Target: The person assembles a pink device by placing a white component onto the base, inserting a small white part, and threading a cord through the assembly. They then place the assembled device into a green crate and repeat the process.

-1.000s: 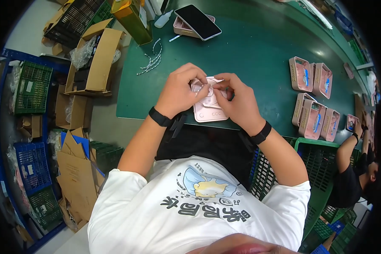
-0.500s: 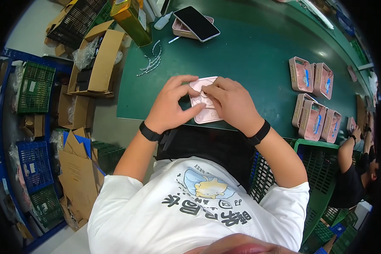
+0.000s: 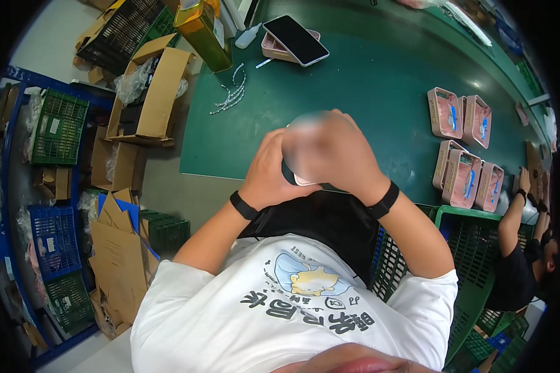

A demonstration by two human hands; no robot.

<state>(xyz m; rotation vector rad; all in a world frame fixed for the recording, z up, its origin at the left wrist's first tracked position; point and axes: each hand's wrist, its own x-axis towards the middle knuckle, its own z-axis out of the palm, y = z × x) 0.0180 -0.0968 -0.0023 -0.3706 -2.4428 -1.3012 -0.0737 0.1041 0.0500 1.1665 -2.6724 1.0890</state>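
A pink plastic casing part (image 3: 302,181) is held at the table's near edge, between my two hands. My left hand (image 3: 267,169) is closed round its left side, with the thumb along the lower edge. Over the part's right side lies my right hand (image 3: 350,155), its fingers bent. A round blurred patch covers most of the part and the right fingertips, so what they touch there is hidden. Only a bit of the part's pale lower rim shows.
Pink casings (image 3: 462,177) with blue pieces inside stand at the right. A phone (image 3: 297,40) lies on another pink casing (image 3: 274,48) beyond my hands. White cords (image 3: 233,96), a tin can (image 3: 206,38) and a green crate (image 3: 463,248) surround me. A co-worker (image 3: 513,273) is at far right.
The pink part was flat on the table with my fingers working at its middle. Now both hands hold it by its sides, tilted up, and a blur covers it.
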